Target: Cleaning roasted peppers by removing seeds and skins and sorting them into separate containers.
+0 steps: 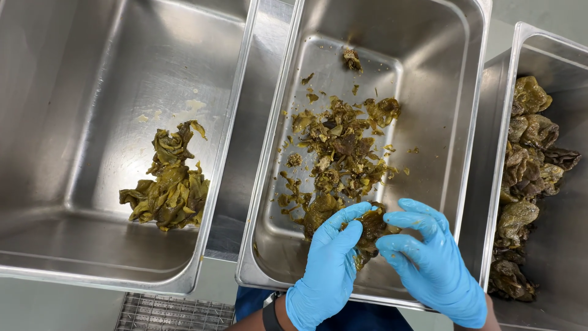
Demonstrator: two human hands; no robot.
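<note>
right tray (539, 49) cut off; hands (380, 245) hide pepper underside.

pans (471, 122) x3 | gloved hands (331, 270) x2 | pepper heaps (168, 184) x3
</note>
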